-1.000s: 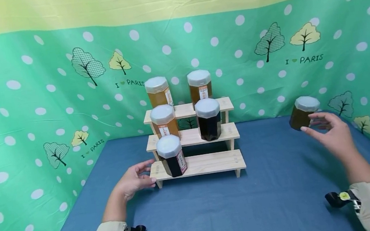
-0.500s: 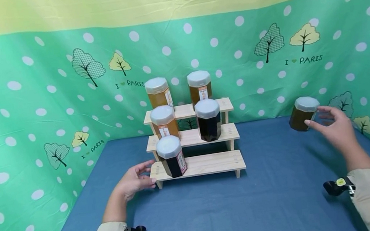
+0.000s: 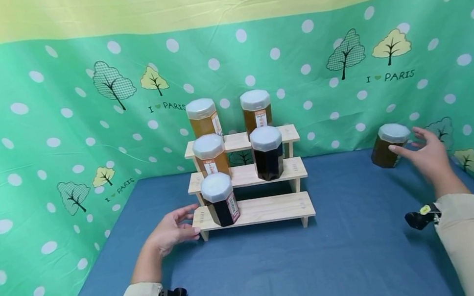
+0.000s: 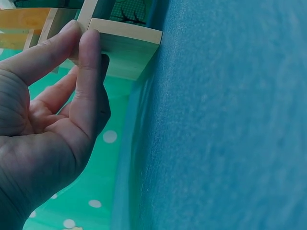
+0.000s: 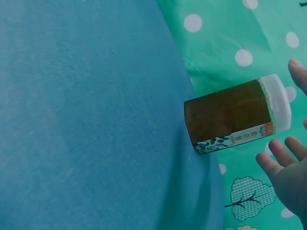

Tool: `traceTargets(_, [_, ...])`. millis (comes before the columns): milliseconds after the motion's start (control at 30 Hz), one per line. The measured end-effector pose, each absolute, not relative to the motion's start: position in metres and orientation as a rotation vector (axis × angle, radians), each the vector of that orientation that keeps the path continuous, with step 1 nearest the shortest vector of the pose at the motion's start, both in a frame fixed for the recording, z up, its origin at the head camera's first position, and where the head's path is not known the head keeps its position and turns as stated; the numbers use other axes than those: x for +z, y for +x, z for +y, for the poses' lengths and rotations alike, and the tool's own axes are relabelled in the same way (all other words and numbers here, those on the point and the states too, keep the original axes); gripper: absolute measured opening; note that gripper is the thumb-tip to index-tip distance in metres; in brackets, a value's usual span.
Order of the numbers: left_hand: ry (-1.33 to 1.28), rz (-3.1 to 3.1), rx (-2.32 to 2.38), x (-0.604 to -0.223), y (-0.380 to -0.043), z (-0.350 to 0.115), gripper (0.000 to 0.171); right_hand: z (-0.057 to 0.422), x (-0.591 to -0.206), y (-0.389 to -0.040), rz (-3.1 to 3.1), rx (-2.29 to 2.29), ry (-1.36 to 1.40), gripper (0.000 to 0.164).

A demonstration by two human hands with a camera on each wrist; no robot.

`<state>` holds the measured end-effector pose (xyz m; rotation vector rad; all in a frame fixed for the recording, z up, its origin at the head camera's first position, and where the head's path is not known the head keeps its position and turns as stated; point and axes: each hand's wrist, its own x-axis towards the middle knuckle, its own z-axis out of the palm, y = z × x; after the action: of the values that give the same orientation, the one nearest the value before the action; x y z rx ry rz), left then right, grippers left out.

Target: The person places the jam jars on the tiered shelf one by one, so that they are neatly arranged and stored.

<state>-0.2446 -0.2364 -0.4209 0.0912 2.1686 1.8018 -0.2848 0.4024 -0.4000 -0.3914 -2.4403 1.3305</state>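
A three-tier wooden stand [image 3: 271,208] is at the middle of the table. My left hand [image 3: 173,230] pinches the left end of its lowest shelf between thumb and fingers; the left wrist view shows the fingertips on the shelf corner [image 4: 124,31]. At the far right, a brown jar [image 3: 383,150] with a whitish lid stands upright on the table. Beside it is my right hand [image 3: 433,158], fingers spread and thumb overlapping the jar in the head view. In the right wrist view a gap shows between the fingers and the jar [image 5: 230,112], whose label faces that camera.
Two jars, amber [image 3: 203,124] and brown [image 3: 252,119], stand on the top shelf. The middle shelf bears an orange jar [image 3: 221,162] and a dark jar [image 3: 269,162]. A dark jar [image 3: 220,212] sits at the lowest shelf's left. Green dotted cloth [image 3: 311,104] hangs behind.
My right hand has let go of the brown jar, its fingers parting and drawing back to the right of it. The jar stays where it was. My left hand and the stand have not moved.
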Motion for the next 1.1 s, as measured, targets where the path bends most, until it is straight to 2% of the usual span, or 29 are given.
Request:
traceTargets(167, [0.101,2.149,1.812,-0.421,-0.246,-0.236,0.074,0.400,-0.395,-0.292,-2.464,1.329,-0.361,0.098])
traceTargets(400, [0.125,2.141,1.812,-0.422,-0.248,-0.235,0.075,0.405,-0.402,-0.307,-2.456,1.268,-0.483,0.101])
traceTargets(533, [0.115,2.139,1.819,-0.423,-0.248,-0.236,0.075,0.406,-0.403,-0.312,-2.504,1.262,-0.421,0.103])
traceTargets(1100, [0.097,2.133,1.840,-0.421,-0.243,-0.235,0.075,0.396,-0.386,-0.311,-2.592,1.300,-0.302,0.093])
